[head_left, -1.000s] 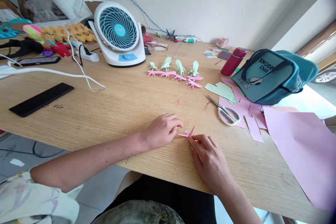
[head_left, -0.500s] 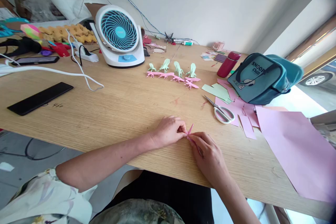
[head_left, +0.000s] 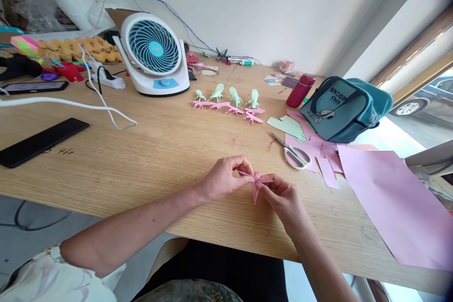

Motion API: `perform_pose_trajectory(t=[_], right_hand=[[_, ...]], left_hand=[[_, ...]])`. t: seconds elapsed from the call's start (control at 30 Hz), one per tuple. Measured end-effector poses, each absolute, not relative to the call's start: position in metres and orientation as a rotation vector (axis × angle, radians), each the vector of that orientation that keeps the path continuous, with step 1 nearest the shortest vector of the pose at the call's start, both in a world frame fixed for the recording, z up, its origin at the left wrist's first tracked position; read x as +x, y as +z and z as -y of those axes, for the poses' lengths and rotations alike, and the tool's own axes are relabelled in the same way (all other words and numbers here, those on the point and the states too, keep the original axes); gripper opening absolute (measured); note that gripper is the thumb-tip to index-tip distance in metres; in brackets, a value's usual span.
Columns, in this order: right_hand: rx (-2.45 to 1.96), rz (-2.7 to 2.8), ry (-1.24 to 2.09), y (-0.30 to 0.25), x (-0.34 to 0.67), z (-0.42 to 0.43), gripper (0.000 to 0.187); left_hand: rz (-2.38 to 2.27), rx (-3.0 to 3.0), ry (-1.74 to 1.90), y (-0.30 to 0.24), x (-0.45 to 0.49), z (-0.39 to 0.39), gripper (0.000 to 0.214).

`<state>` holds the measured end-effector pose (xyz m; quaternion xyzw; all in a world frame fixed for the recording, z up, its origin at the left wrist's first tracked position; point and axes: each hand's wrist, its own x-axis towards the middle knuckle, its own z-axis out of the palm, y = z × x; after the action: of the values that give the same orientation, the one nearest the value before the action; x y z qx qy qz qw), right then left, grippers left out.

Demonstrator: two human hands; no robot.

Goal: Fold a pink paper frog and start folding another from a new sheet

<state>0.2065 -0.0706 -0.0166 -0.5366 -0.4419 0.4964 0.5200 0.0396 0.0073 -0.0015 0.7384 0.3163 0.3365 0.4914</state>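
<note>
Between both hands, just above the near part of the table, is a pink origami figure with thin pointed arms and one point hanging down. My left hand pinches its left side between thumb and fingers. On the other side my right hand grips it with thumb and fingertips, which partly cover the paper. Farther back stand several pale green origami figures, and in front of them lie several pink origami insects.
White-handled scissors lie right of my hands among pink and green paper scraps. A large pink sheet covers the right side. Behind are a teal bag, a red bottle and a fan. A black slab lies left.
The pink figure has been turned in my fingers; its spread arms and a downward point now show. My right hand has shifted its hold and opened away slightly. The view has swung a little right.
</note>
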Motion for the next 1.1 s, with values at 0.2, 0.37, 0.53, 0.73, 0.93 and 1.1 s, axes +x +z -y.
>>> perform_pose_trajectory(t=[0.2,0.37,0.53,0.73,0.93,1.1], right_hand=[[-1.274,1.134,1.25,-0.017,0.203,0.063,0.034],[-1.325,1.313,1.211,-0.014,0.205,0.056,0.031],[-1.367,1.502,1.085,-0.011,0.214,0.046,0.027],[-1.404,1.523,1.055,-0.013,0.214,0.041,0.031],[-1.353,1.612,0.877,-0.011,0.217,0.044,0.025],[-1.294,1.661,0.797,-0.012,0.22,0.044,0.019]], left_hand=[[-0.755,1.74,0.822,0.003,0.036,-0.006,0.019],[-0.757,1.774,0.842,0.005,0.033,-0.004,0.013],[-0.766,1.84,0.951,0.004,0.029,-0.005,0.005],[-0.821,2.104,1.048,0.003,0.024,-0.01,0.007],[-0.919,1.997,0.9,0.006,0.026,-0.012,0.014],[-0.93,1.722,0.741,0.011,0.028,-0.012,0.016]])
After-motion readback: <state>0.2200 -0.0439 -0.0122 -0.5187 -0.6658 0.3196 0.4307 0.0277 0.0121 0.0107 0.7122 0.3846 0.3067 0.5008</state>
